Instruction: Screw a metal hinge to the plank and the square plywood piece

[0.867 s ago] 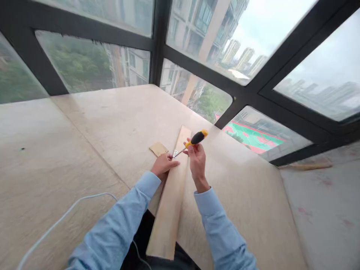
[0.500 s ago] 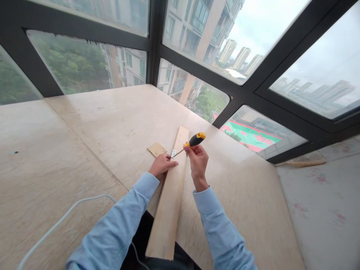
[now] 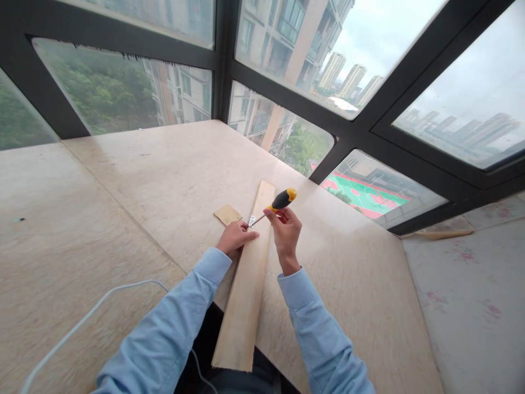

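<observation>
A long pale wooden board [image 3: 246, 295] lies lengthwise in front of me, its near end jutting past the ledge edge. On its left side sits a small silvery metal hinge-like piece [image 3: 252, 221]. My right hand [image 3: 286, 232] pinches a screwdriver [image 3: 282, 200] with a black and yellow handle where the handle meets the shaft. The shaft slants down left, its tip at the metal piece. My left hand [image 3: 235, 237] grips the board's left edge beside that piece, thumb on top; its other fingertips are partly hidden.
A small square wood piece [image 3: 227, 214] lies left of the board on the stone-like ledge [image 3: 135, 180]. A white cable [image 3: 94, 306] curves across the left side. Dark-framed windows [image 3: 223, 60] border the back and right. A flower-patterned surface [image 3: 467, 295] stands at the right.
The screwdriver handle has tilted slightly, with my right hand shifting a little. My left hand stays on the board. The whole view has moved slightly.
</observation>
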Action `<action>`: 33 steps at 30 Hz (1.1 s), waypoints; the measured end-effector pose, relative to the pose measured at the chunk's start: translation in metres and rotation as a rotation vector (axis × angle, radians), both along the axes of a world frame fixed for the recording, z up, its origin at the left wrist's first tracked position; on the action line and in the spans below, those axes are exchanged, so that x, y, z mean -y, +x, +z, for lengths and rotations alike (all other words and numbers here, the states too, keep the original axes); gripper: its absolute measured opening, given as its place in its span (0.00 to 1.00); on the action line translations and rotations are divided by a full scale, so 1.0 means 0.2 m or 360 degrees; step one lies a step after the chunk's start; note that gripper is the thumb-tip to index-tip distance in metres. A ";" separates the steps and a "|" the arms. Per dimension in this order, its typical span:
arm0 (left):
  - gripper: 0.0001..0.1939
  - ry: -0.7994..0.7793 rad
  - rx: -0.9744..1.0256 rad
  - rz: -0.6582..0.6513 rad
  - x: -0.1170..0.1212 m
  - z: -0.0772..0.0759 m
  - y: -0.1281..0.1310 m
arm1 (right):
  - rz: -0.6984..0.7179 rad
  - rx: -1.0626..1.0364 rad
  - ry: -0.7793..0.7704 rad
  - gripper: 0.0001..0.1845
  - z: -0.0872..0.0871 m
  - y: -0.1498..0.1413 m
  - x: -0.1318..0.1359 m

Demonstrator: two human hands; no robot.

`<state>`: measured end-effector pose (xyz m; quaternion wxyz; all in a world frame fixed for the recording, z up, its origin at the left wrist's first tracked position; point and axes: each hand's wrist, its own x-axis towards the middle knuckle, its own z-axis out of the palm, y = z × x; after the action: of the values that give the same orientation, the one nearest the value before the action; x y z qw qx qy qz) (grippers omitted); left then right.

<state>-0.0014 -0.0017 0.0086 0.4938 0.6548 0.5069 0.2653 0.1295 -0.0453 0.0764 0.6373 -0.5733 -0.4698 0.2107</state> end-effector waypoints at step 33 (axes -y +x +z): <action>0.25 0.0065 -0.0289 0.0145 -0.02 0.07 0.03 | -0.0263 -0.0063 -0.0509 0.19 -0.09 0.74 0.82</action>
<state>0.0041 0.0017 0.0228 0.4199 0.6623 0.5733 0.2373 0.2767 -0.2088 0.0574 0.5625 -0.6996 -0.3690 0.2410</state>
